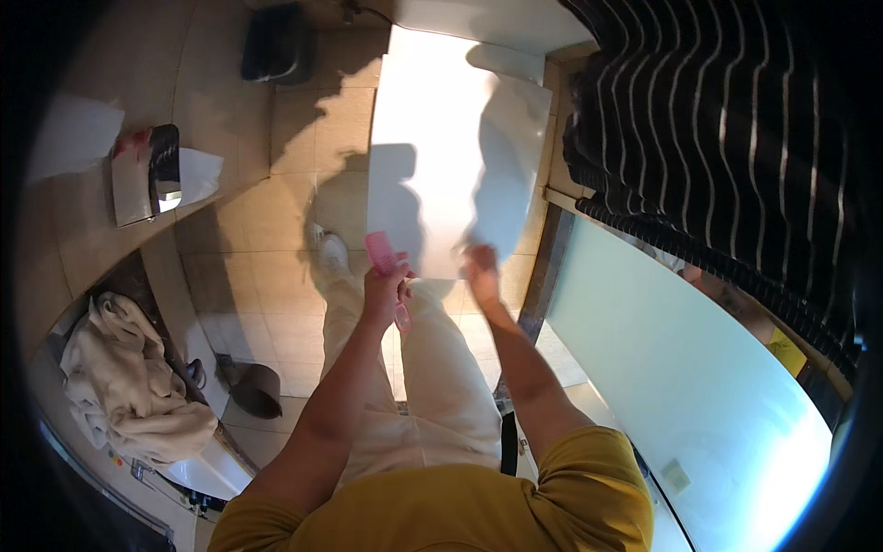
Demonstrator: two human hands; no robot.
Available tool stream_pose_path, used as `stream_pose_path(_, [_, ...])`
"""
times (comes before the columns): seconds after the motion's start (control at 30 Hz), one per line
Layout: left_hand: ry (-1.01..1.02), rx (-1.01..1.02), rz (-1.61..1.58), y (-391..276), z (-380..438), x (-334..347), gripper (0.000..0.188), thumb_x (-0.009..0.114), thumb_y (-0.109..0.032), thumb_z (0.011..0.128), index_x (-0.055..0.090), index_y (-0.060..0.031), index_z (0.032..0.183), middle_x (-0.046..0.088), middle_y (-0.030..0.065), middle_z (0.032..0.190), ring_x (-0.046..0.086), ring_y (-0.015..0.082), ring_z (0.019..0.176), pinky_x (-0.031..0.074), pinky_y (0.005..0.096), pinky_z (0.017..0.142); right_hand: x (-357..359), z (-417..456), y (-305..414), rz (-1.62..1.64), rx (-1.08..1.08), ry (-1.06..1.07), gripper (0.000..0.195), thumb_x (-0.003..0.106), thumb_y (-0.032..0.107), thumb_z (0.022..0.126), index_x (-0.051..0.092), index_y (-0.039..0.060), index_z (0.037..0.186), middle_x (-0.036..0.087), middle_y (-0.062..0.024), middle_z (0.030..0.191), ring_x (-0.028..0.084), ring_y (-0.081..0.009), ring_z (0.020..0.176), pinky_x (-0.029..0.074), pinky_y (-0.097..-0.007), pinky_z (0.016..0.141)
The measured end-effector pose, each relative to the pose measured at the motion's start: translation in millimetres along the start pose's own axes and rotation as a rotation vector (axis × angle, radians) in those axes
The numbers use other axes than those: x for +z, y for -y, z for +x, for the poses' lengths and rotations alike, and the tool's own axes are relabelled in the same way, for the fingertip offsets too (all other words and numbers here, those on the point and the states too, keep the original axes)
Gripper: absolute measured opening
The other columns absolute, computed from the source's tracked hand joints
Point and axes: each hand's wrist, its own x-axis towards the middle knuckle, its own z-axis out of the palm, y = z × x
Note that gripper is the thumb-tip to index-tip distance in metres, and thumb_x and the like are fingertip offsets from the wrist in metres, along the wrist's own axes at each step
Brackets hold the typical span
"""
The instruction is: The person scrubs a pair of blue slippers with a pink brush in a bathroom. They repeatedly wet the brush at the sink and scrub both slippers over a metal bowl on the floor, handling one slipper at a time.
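My left hand (386, 290) is closed around a pink plastic comb (381, 252). Its toothed end points up and away from me, and the ring at its handle end (403, 317) shows below my fingers. To the right, level with the comb, is my right hand (481, 271), blurred, with its fingers curled. Whether anything is in it I cannot tell. Both hands are above the near end of a white rectangular lid (445, 207), apparently of a closed toilet. Shadows of my head and arms fall across it.
A black bin (277, 45) stands at the far left. Wall-mounted metal tissue holder (134, 181) with white paper is on the left. A crumpled beige towel (131, 386) lies near a brown pail (256, 390). Black striped cloth (710, 90) hangs at right, above a pale panel (676, 317).
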Motion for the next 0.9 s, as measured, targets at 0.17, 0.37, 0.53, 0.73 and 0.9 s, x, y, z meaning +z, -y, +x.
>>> stream_pose_path(0.17, [-0.039, -0.004, 0.016, -18, -6, -21, 0.030, 0.060, -0.010, 0.086, 0.056, 0.0006, 0.114, 0.060, 0.0077, 0.073, 0.041, 0.0067, 0.041, 0.045, 0.0260, 0.045, -34, 95, 67, -0.515, 0.246, -0.444, 0.025, 0.051, 0.000, 0.080, 0.052, 0.0044, 0.105, 0.049, -0.0178, 0.100, 0.047, -0.0367, 0.095, 0.041, -0.0449, 0.083])
stream_pose_path(0.37, [-0.100, -0.031, 0.067, -34, -24, -57, 0.029, 0.059, -0.010, 0.086, 0.056, 0.0005, 0.113, 0.059, 0.0069, 0.073, 0.042, 0.0062, 0.041, 0.044, 0.0257, 0.045, 16, 102, 79, -0.510, 0.441, -0.577, 0.025, 0.051, 0.004, 0.081, 0.051, 0.0016, 0.106, 0.047, -0.0240, 0.103, 0.047, -0.0399, 0.093, 0.040, -0.0496, 0.083])
stream_pose_path(0.53, [-0.100, -0.019, 0.071, -46, -20, -79, 0.027, 0.059, -0.010, 0.086, 0.056, -0.0009, 0.111, 0.059, 0.0061, 0.072, 0.041, 0.0057, 0.041, 0.043, 0.0253, 0.044, 10, 272, 81, -0.576, 0.335, -0.863, 0.031, 0.044, 0.021, 0.093, 0.051, -0.0047, 0.109, 0.051, -0.0209, 0.108, 0.049, -0.0323, 0.109, 0.046, -0.0425, 0.089])
stream_pose_path(0.73, [-0.142, -0.034, 0.052, -43, -20, -84, 0.025, 0.060, -0.011, 0.087, 0.057, -0.0009, 0.110, 0.057, 0.0057, 0.072, 0.041, 0.0061, 0.041, 0.042, 0.0254, 0.044, 181, 308, 203, 0.086, -0.314, -0.346, 0.014, 0.045, 0.009, 0.089, 0.057, 0.0007, 0.089, 0.055, -0.0177, 0.091, 0.052, -0.0327, 0.086, 0.043, -0.0421, 0.079])
stream_pose_path(0.9, [-0.117, -0.021, 0.062, -50, -21, -81, 0.025, 0.059, -0.011, 0.088, 0.056, -0.0002, 0.110, 0.056, 0.0059, 0.073, 0.041, 0.0059, 0.041, 0.042, 0.0252, 0.044, 196, 249, 262, 0.284, -0.001, -0.045, 0.011, 0.059, 0.019, 0.083, 0.057, 0.0086, 0.085, 0.056, -0.0171, 0.080, 0.055, -0.0351, 0.082, 0.046, -0.0426, 0.076])
